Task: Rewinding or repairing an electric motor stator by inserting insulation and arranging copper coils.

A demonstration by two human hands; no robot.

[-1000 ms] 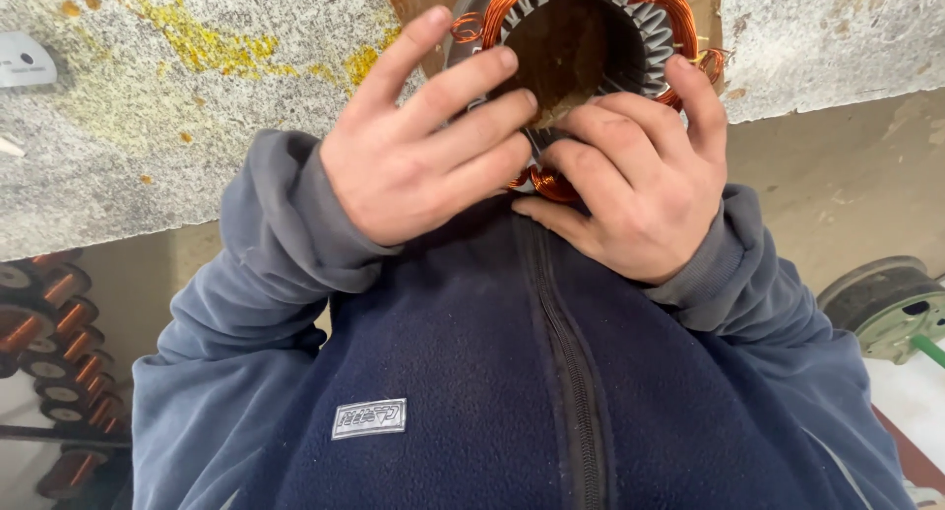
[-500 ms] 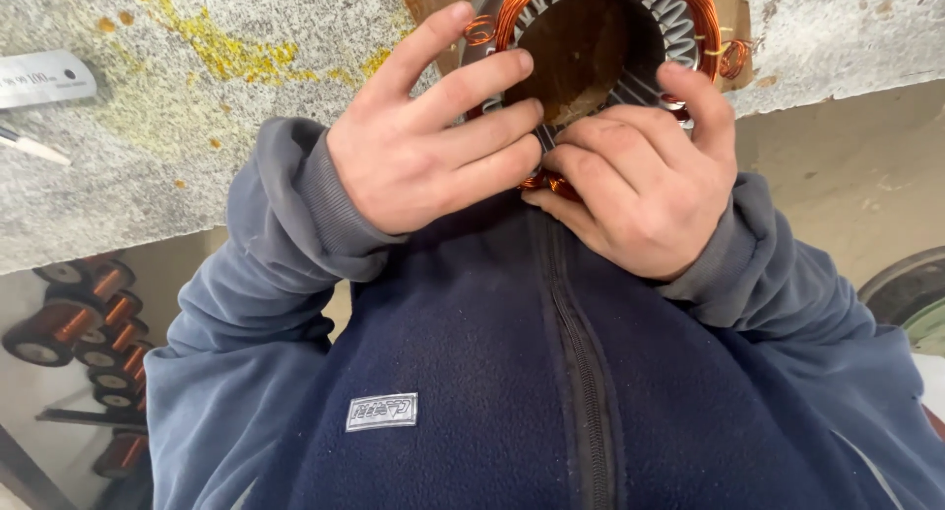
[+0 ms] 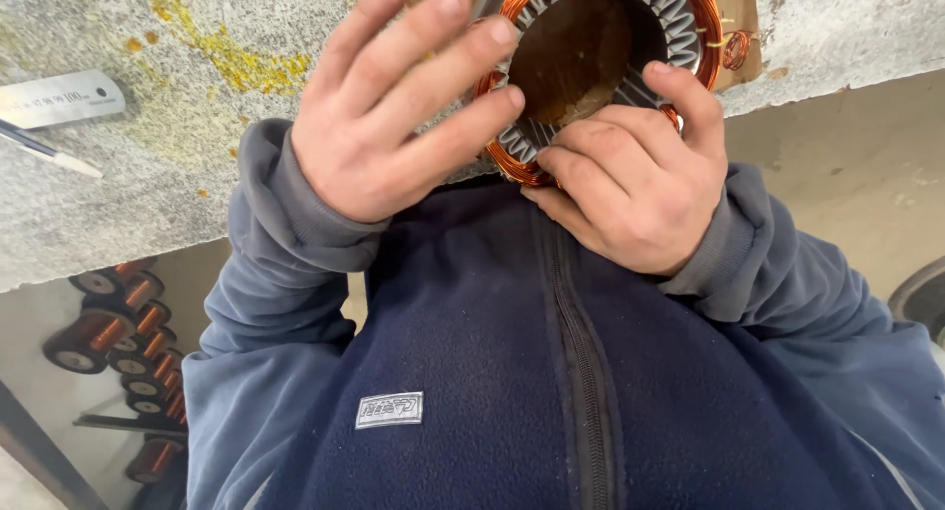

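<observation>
A round motor stator [image 3: 679, 18] with grey slotted teeth and orange copper windings lies on the stone worktop [image 3: 148, 165] at the top centre. My left hand [image 3: 394, 116] rests on its left rim, fingers stretched out across the copper coil. My right hand [image 3: 630, 185] presses on the near rim, fingers curled onto the winding [image 3: 512, 160], thumb hooked over the right side. The near part of the stator is hidden under both hands. I wear a dark blue fleece jacket [image 3: 551, 372].
A metal ruler [image 3: 59, 98] and a pen [image 3: 49, 151] lie on the worktop at the left. Several spools of copper wire [image 3: 118, 333] sit below the bench at lower left. A round dark object [image 3: 920, 298] shows at the right edge.
The view has shifted, so the ruler and pen have come further into sight at the left. Both hands stay on the stator's near rim, with the right fingers shifting slightly on the winding.
</observation>
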